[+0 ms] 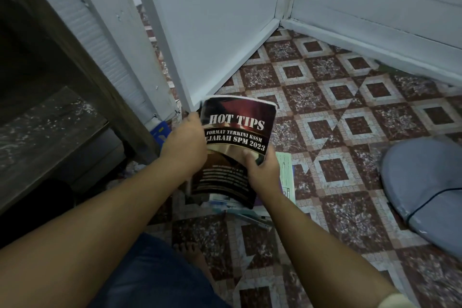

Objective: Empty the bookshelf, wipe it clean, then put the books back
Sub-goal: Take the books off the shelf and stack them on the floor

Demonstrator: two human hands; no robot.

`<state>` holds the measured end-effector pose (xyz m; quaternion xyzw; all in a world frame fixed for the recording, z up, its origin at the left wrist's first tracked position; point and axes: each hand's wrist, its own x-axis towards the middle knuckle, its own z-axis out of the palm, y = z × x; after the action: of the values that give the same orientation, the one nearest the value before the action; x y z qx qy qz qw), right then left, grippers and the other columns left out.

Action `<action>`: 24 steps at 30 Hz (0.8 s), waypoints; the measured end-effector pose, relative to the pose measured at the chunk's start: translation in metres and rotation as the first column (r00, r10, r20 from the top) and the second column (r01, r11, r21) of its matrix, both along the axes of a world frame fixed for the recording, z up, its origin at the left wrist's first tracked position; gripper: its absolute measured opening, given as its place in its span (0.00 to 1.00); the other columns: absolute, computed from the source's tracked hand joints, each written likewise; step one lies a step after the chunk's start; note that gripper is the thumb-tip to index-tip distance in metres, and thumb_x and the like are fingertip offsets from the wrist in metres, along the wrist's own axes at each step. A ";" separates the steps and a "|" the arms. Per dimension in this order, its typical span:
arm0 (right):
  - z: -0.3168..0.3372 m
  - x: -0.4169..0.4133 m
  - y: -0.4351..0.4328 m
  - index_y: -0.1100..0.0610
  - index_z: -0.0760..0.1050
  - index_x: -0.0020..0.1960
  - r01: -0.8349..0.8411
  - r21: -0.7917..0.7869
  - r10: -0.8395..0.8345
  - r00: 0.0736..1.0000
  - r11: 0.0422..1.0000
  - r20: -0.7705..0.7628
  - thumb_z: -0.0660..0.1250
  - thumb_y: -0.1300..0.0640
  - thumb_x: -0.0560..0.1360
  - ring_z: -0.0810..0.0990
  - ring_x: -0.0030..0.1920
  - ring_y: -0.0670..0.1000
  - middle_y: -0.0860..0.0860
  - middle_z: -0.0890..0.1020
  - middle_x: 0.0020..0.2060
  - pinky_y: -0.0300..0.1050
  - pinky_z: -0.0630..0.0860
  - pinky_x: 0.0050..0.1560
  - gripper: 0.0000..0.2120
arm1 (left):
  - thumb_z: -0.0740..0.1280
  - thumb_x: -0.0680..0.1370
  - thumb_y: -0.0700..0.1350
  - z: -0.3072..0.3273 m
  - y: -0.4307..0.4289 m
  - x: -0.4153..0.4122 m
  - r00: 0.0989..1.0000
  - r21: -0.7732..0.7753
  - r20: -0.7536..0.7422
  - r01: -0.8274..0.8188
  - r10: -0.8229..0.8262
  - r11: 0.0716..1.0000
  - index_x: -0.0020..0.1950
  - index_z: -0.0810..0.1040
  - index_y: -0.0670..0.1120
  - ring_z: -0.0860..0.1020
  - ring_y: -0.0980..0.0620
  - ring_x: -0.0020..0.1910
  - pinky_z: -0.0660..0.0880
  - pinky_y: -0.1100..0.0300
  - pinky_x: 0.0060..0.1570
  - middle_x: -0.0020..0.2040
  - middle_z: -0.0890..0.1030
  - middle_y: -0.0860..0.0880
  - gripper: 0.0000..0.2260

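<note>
Both hands grasp a dark "HOT TIPS" book [237, 132]: the left hand [186, 144] on its left edge, the right hand [262, 170] pinching its lower right. It is held over a pile of books [240, 205] on the patterned floor [350, 97], beside the dark bookshelf [50, 107].

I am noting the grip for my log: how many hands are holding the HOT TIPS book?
2. The left hand grips the left edge of the book; the right hand pinches its lower right edge, thumb on the cover. No other hand shows.
</note>
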<state>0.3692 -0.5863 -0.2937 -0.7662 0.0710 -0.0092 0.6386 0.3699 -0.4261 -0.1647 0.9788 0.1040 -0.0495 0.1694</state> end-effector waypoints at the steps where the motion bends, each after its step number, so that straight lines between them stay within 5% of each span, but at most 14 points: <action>1: 0.006 0.000 0.001 0.54 0.70 0.50 0.012 -0.070 -0.007 0.998 0.998 0.067 0.66 0.57 0.78 0.78 0.38 0.42 0.47 0.79 0.39 0.43 0.74 0.37 0.05 | 0.69 0.74 0.37 0.002 0.003 0.000 1.000 0.022 -0.016 -0.018 0.018 1.000 0.62 0.65 0.43 0.75 0.43 0.53 0.75 0.49 0.47 0.55 0.75 0.43 0.19; 4: 0.021 0.003 0.002 0.52 0.69 0.49 -0.013 -0.297 0.077 0.976 0.955 0.205 0.65 0.60 0.78 0.77 0.37 0.55 0.53 0.79 0.38 0.48 0.72 0.33 0.06 | 0.69 0.73 0.35 0.004 0.008 -0.004 0.999 0.128 0.018 0.044 -0.047 0.991 0.70 0.62 0.44 0.72 0.44 0.58 0.75 0.48 0.52 0.60 0.71 0.43 0.29; 8: 0.034 0.022 -0.006 0.61 0.74 0.59 0.099 -0.537 0.164 0.892 0.838 0.421 0.65 0.71 0.72 0.80 0.37 0.58 0.59 0.82 0.52 0.45 0.75 0.33 0.16 | 0.70 0.73 0.38 0.001 0.007 -0.010 0.989 0.262 0.098 0.086 -0.115 0.961 0.71 0.62 0.45 0.72 0.45 0.58 0.74 0.51 0.53 0.60 0.73 0.45 0.29; 11: 0.021 0.037 -0.013 0.59 0.71 0.66 0.165 -0.761 0.399 0.771 0.627 0.496 0.68 0.71 0.71 0.82 0.52 0.62 0.61 0.80 0.59 0.56 0.82 0.44 0.25 | 0.70 0.74 0.40 -0.004 0.008 -0.018 0.983 0.258 0.118 0.107 -0.141 0.960 0.72 0.62 0.45 0.71 0.45 0.62 0.72 0.53 0.55 0.63 0.72 0.46 0.29; 17: -0.034 0.012 -0.027 0.53 0.69 0.72 -0.184 -0.940 0.660 0.749 0.286 0.054 0.77 0.66 0.64 0.75 0.65 0.65 0.58 0.76 0.66 0.64 0.74 0.61 0.38 | 0.69 0.75 0.44 -0.023 0.015 -0.032 0.972 0.316 0.038 0.207 -0.230 0.926 0.71 0.62 0.44 0.71 0.46 0.58 0.71 0.54 0.56 0.62 0.72 0.46 0.27; 20: -0.052 -0.011 -0.031 0.47 0.53 0.79 -0.458 -0.888 0.693 0.654 0.043 -0.303 0.65 0.61 0.77 0.55 0.77 0.60 0.54 0.57 0.78 0.61 0.53 0.74 0.36 | 0.66 0.77 0.43 -0.032 0.014 -0.037 0.966 0.309 -0.021 0.250 -0.256 0.918 0.73 0.61 0.44 0.70 0.45 0.59 0.70 0.54 0.57 0.63 0.72 0.45 0.26; 24: -0.074 -0.030 -0.035 0.42 0.44 0.79 -0.641 -0.768 0.563 0.629 -0.014 -0.536 0.59 0.45 0.81 0.39 0.78 0.59 0.53 0.40 0.79 0.68 0.44 0.73 0.33 | 0.64 0.78 0.44 -0.041 0.011 -0.041 0.960 0.289 -0.081 0.280 -0.269 0.915 0.73 0.60 0.44 0.69 0.46 0.63 0.68 0.54 0.60 0.66 0.70 0.45 0.25</action>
<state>0.3393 -0.6212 -0.3674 -0.9310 -0.2624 0.2535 0.0143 0.3289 -0.4153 -0.2060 0.9968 -0.0247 -0.0760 0.0093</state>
